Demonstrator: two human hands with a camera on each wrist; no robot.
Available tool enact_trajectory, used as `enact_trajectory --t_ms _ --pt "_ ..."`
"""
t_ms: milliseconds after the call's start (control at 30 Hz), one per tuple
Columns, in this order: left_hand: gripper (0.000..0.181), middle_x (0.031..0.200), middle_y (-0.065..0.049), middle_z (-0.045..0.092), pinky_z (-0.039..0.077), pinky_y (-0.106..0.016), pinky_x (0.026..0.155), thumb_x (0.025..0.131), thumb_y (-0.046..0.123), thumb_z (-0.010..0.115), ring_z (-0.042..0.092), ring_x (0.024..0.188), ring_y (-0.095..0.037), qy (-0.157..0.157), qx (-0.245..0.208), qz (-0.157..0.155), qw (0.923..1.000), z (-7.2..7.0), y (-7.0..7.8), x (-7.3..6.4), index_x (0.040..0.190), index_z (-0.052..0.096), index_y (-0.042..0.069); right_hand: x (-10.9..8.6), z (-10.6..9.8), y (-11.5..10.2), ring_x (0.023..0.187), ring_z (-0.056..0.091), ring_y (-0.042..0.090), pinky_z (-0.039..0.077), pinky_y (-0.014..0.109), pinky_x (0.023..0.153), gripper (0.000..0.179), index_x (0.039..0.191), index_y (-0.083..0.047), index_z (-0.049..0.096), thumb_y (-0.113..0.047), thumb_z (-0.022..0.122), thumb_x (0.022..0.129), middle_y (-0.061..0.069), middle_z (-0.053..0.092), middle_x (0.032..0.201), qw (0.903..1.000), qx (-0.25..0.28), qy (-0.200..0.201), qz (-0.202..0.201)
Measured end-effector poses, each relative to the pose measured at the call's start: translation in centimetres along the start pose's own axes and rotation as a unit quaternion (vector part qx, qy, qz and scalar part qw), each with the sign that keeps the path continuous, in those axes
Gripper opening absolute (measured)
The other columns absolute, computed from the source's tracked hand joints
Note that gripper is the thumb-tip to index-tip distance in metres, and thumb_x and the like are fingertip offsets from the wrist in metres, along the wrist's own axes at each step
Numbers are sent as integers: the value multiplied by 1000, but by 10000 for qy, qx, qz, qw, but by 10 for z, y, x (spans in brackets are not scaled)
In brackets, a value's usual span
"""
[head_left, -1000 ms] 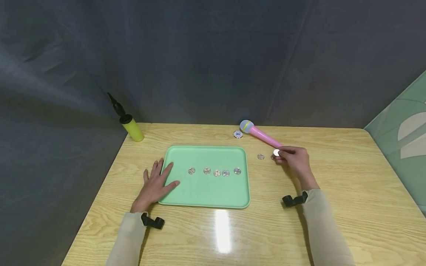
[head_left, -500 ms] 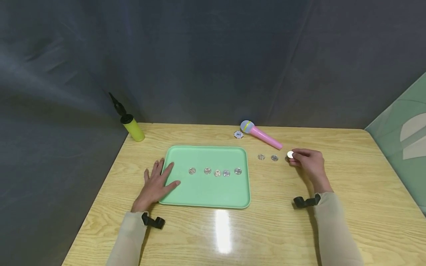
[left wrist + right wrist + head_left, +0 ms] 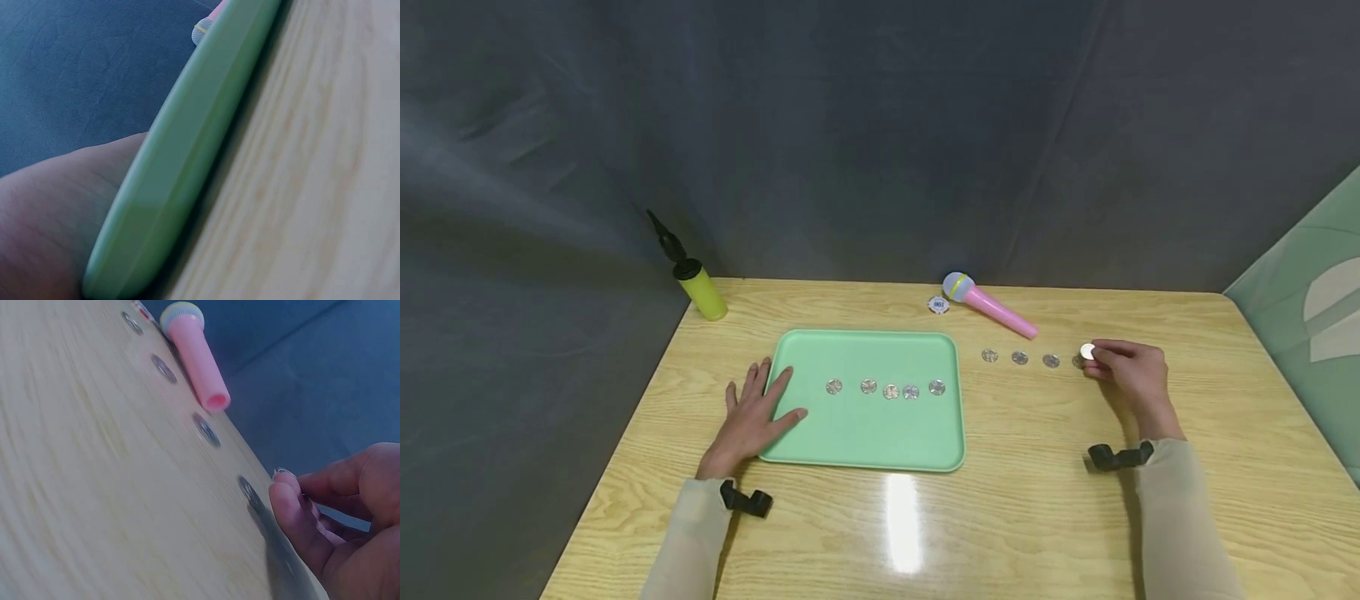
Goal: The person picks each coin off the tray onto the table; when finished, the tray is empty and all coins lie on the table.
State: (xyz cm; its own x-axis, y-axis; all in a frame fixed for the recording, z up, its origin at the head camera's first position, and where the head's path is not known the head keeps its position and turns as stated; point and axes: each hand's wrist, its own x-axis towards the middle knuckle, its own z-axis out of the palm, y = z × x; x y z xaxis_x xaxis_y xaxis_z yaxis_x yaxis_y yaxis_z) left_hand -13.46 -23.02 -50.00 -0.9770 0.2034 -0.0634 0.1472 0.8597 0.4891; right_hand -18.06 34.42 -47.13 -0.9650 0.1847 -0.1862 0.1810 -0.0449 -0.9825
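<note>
In the head view my left hand (image 3: 748,425) lies with fingers spread over the left rim of a mint-green tray (image 3: 865,442). Several silver coins, among them one coin (image 3: 833,387) at the left end, form a row inside the tray. To the right of the tray my right hand (image 3: 1131,375) pinches a bright silver coin (image 3: 1087,352) between thumb and fingers. Just below those fingertips another coin (image 3: 1078,362) lies on the table, partly covered. Further coins, such as one (image 3: 1051,361), continue the row leftward. The right wrist view shows the nearest table coin (image 3: 248,489) beside the pinching fingers.
A pink toy microphone (image 3: 996,310) lies behind the table coins, with a round chip (image 3: 938,305) marked 100 at its head. At the back left corner stands a yellow-green hand pump (image 3: 703,293) with a black nozzle. A dark curtain (image 3: 880,142) hangs behind the table (image 3: 820,533).
My right hand has moved steadily rightward along the table, still pinching a coin. More coins of the table row show to its left now. The left hand has stayed on the tray.
</note>
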Motion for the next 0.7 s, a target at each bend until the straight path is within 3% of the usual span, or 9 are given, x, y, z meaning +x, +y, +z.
enact_trajectory --t_ms 333,500,633,700 --pt "82 170 -20 2 -7 -73 116 95 53 59 -4 157 -43 -9 22 -27 10000 0 -1 1 160 26 17 -1 -24 5 61 73 6 60 20 62 32 81 -24 73 0 58 97 -9 74 73 9999 -8 130 106" --pt "81 170 -20 2 -7 -73 117 95 53 59 -4 157 -43 -9 22 -31 10000 1 -2 1 160 26 17 1 -29 6 62 72 4 59 19 63 26 85 -23 70 -4 59 98 -14 73 72 9975 -655 242 141" --pt "81 170 -21 3 -7 -73 116 95 52 59 -3 157 -43 7 24 -22 10000 1 -1 1 160 26 16 1 -28 5 63 71 0 59 18 65 12 101 -9 70 -5 58 98 -20 70 72 9904 -1336 330 140" --pt "81 169 -21 3 -7 -73 116 95 52 59 -3 157 -44 12 10 -21 10000 1 -1 0 160 26 16 1 -27 5 63 70 -2 59 18 65 21 115 5 67 -6 58 99 -23 67 71 9852 -1669 377 102"
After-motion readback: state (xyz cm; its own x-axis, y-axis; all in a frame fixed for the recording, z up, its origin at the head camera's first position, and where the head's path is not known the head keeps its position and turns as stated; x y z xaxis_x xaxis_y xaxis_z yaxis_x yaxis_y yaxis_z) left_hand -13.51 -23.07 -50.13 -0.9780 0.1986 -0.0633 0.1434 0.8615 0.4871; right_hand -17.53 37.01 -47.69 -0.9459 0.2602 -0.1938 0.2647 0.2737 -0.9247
